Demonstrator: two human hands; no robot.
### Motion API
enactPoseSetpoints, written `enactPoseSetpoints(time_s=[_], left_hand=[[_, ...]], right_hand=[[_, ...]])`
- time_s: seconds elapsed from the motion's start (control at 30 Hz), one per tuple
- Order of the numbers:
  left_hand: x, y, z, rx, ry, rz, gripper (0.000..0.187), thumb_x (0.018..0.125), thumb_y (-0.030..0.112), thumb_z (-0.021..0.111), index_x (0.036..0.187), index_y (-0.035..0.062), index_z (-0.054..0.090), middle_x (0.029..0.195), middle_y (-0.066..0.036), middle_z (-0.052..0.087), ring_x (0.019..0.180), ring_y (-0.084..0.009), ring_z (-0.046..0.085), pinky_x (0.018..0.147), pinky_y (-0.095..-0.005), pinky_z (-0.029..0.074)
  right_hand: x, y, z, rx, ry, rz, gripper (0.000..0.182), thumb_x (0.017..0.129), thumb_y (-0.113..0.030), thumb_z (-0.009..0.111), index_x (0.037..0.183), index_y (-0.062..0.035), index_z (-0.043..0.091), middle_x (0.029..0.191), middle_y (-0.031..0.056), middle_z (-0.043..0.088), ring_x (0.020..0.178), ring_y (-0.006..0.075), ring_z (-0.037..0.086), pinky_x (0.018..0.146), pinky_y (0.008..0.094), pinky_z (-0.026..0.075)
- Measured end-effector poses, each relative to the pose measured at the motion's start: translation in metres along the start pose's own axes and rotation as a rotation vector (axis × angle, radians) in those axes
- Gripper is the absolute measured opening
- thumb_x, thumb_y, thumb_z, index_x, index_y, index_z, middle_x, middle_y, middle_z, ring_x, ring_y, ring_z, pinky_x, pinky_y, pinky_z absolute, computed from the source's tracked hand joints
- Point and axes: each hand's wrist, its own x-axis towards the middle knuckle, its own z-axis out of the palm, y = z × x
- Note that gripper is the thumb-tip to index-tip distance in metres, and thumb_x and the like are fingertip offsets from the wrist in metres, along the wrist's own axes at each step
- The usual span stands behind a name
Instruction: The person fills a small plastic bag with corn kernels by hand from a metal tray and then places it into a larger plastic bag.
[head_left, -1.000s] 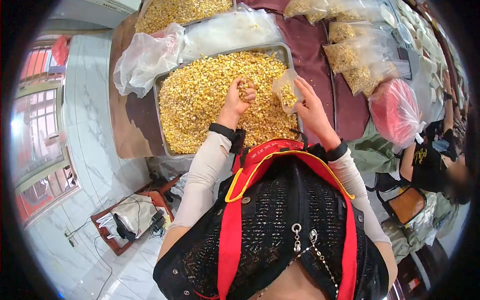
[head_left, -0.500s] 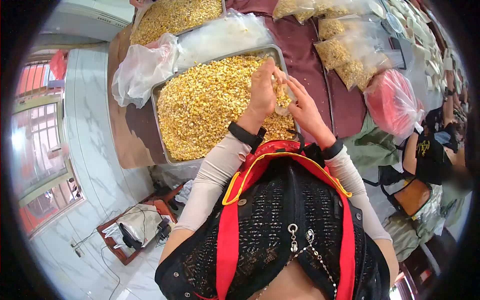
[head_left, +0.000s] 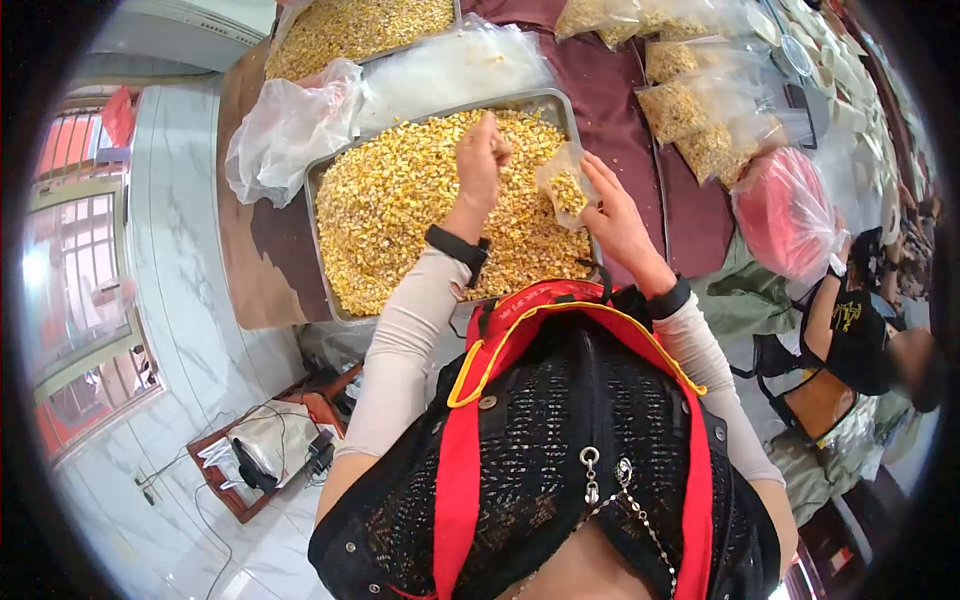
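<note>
The step in hand looks like filling a small bag (head_left: 563,187) with kernels (head_left: 400,220) by hand; the right hand (head_left: 614,208) has the bag pinched between thumb and fingers at its right side, over the right part of the tray (head_left: 564,102); the left hand (head_left: 480,168) is above the heap, just left of the bag and apart from it, fingers curled inward — whether they close on any kernels I cannot tell. The next move seems to call for a steady, open bag mouth and a well-filled left hand, so that little spills; the soft plastic could fold shut if squeezed. The bag is clear, slightly cloudy and tilted, with a modest lot of yellow kernels inside; those in the tray are yellow and pale, loosely heaped; filled bags (head_left: 668,108) lie at the far right — visibly fuller than this one.
</note>
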Motion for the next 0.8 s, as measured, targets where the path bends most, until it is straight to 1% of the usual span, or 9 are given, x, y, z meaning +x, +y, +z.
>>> enactPoseSetpoints(time_s=[0.03, 0.1, 0.13, 0.2, 0.3, 0.53, 0.63, 0.77, 0.8], left_hand=[[0.010, -0.010, -0.021, 0.000, 0.003, 0.002, 0.037, 0.091, 0.032, 0.046, 0.061, 0.0098, 0.041, 0.055, 0.001, 0.039, 0.051, -0.0121, 0.042, 0.049, -0.0286, 0.036], [0.026, -0.032, -0.064, 0.909, 0.153, 0.225, 0.032, 0.087, 0.031, 0.050, 0.064, 0.0087, 0.050, 0.054, -0.005, 0.046, 0.051, -0.0193, 0.046, 0.050, -0.0336, 0.037], [0.027, -0.041, -0.084, 0.907, 0.156, 0.224, 0.032, 0.087, 0.031, 0.050, 0.064, 0.0087, 0.050, 0.054, -0.005, 0.046, 0.051, -0.0193, 0.046, 0.050, -0.0336, 0.037], [0.025, -0.050, -0.108, 1.528, -0.002, 0.639, 0.023, 0.082, 0.028, 0.052, 0.070, 0.0088, 0.055, 0.065, -0.007, 0.052, 0.065, -0.0239, 0.051, 0.057, -0.0391, 0.039], [0.004, -0.058, -0.111, 1.848, -0.143, 0.822, 0.019, 0.079, 0.027, 0.054, 0.073, 0.0100, 0.057, 0.077, -0.006, 0.055, 0.079, -0.0240, 0.052, 0.061, -0.0410, 0.038], [-0.026, -0.088, -0.085, 1.708, -0.574, 0.980, 0.014, 0.073, 0.024, 0.057, 0.076, 0.0108, 0.055, 0.076, -0.005, 0.053, 0.076, -0.0230, 0.052, 0.063, -0.0375, 0.041], [-0.014, -0.086, -0.082, 1.716, -0.769, 0.797, 0.014, 0.076, 0.022, 0.057, 0.074, 0.0091, 0.053, 0.071, -0.007, 0.051, 0.070, -0.0247, 0.055, 0.058, -0.0340, 0.044], [-0.008, -0.076, -0.069, 1.565, -0.475, 0.592, 0.015, 0.081, 0.021, 0.055, 0.077, 0.0071, 0.053, 0.074, -0.007, 0.055, 0.067, -0.0233, 0.056, 0.058, -0.0340, 0.046], [-0.006, -0.070, -0.067, 1.256, -0.301, 0.299, 0.013, 0.083, 0.021, 0.051, 0.083, 0.0083, 0.055, 0.078, -0.008, 0.057, 0.066, -0.0236, 0.058, 0.056, -0.0343, 0.047]], right_hand=[[0.000, 0.000, 0.000, -0.005, -0.001, -0.003, 0.056, 0.070, 0.000, 0.046, 0.125, 0.0025, 0.039, 0.134, 0.0171, 0.035, 0.121, 0.0303, 0.038, 0.098, 0.0334, 0.033], [0.001, 0.002, 0.001, -0.003, -0.009, -0.007, 0.056, 0.070, 0.000, 0.046, 0.126, 0.0024, 0.039, 0.134, 0.0171, 0.035, 0.121, 0.0303, 0.038, 0.098, 0.0333, 0.033], [0.002, 0.002, 0.001, -0.001, -0.013, -0.009, 0.056, 0.070, 0.000, 0.046, 0.126, 0.0024, 0.039, 0.134, 0.0172, 0.035, 0.121, 0.0303, 0.038, 0.098, 0.0331, 0.033], [0.002, 0.001, 0.001, -0.005, -0.014, 0.000, 0.056, 0.070, 0.001, 0.045, 0.126, 0.0022, 0.039, 0.134, 0.0171, 0.036, 0.121, 0.0303, 0.038, 0.098, 0.0330, 0.033], [0.003, 0.003, 0.002, -0.032, -0.009, -0.011, 0.056, 0.070, 0.001, 0.045, 0.126, 0.0018, 0.039, 0.134, 0.0170, 0.036, 0.121, 0.0302, 0.038, 0.097, 0.0327, 0.034], [0.003, 0.001, 0.002, 0.000, -0.011, 0.018, 0.056, 0.070, 0.002, 0.045, 0.126, 0.0020, 0.039, 0.133, 0.0169, 0.037, 0.121, 0.0293, 0.040, 0.094, 0.0315, 0.036], [0.003, 0.001, 0.001, -0.036, -0.009, -0.004, 0.055, 0.071, 0.002, 0.045, 0.126, 0.0022, 0.039, 0.133, 0.0169, 0.037, 0.120, 0.0297, 0.040, 0.093, 0.0311, 0.037], [0.003, 0.001, 0.000, -0.033, 0.004, -0.029, 0.056, 0.071, 0.001, 0.046, 0.126, 0.0019, 0.039, 0.133, 0.0171, 0.036, 0.120, 0.0300, 0.040, 0.093, 0.0310, 0.037], [0.002, -0.001, -0.001, -0.008, -0.005, 0.008, 0.055, 0.071, 0.001, 0.046, 0.126, 0.0017, 0.039, 0.134, 0.0171, 0.036, 0.120, 0.0303, 0.040, 0.094, 0.0314, 0.036]])
